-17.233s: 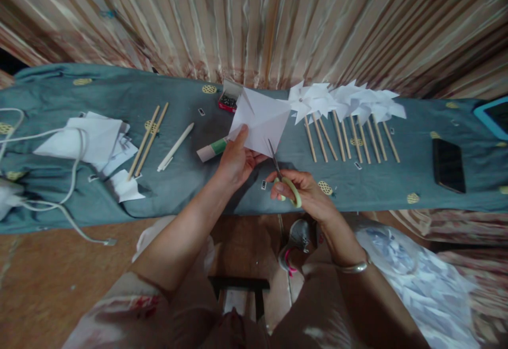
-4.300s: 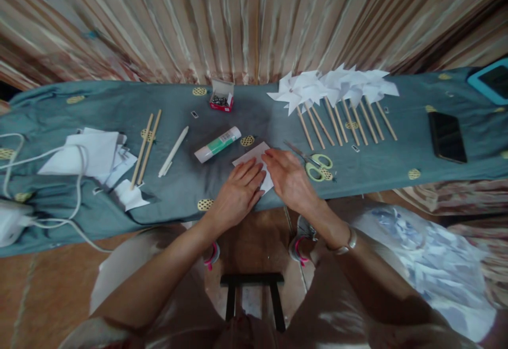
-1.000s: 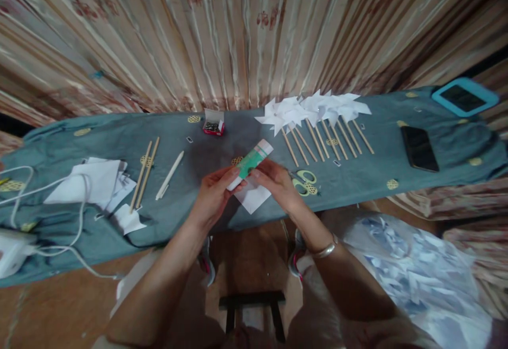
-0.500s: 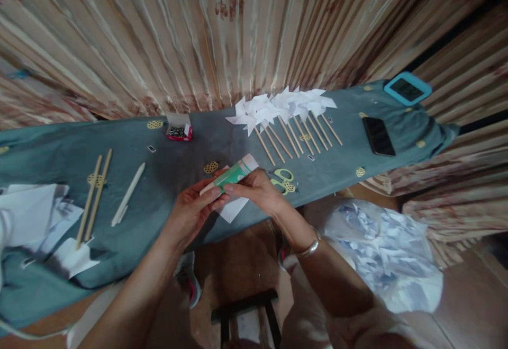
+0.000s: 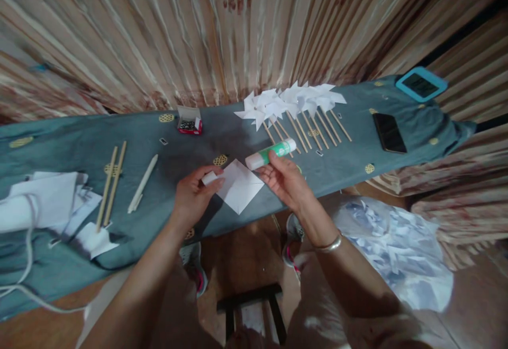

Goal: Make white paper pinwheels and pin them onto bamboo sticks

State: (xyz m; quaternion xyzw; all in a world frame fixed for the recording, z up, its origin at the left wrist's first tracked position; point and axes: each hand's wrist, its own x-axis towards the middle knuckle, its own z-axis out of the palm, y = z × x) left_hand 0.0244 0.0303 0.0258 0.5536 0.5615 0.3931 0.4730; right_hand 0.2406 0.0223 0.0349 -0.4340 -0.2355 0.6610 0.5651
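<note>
My right hand [image 5: 286, 179] is closed around a green and white glue stick [image 5: 273, 151], tilted with its bare end toward the left. Between thumb and fingers, my left hand [image 5: 196, 193] pinches the small white cap [image 5: 211, 178]. Below and between both hands, a creased square of white paper [image 5: 240, 187] lies on the cloth-covered table. Behind the glue stick, several white paper pinwheels [image 5: 273, 106] on wooden sticks lie in a row. The scissors seen earlier are mostly hidden behind my right hand.
A red box of pins [image 5: 189, 125] stands at the back. Leftward lie a white pen [image 5: 143, 185], two wooden sticks [image 5: 112, 182] and paper sheets [image 5: 51, 195]. A phone [image 5: 389, 133] and blue-framed device [image 5: 421, 84] rest at right. A bag of paper scraps [image 5: 391, 253] sits below.
The cap has come off the glue stick, and my hands have moved apart. My right hand carried the stick rightward, while the cap stayed in my left. The paper square is now uncovered.
</note>
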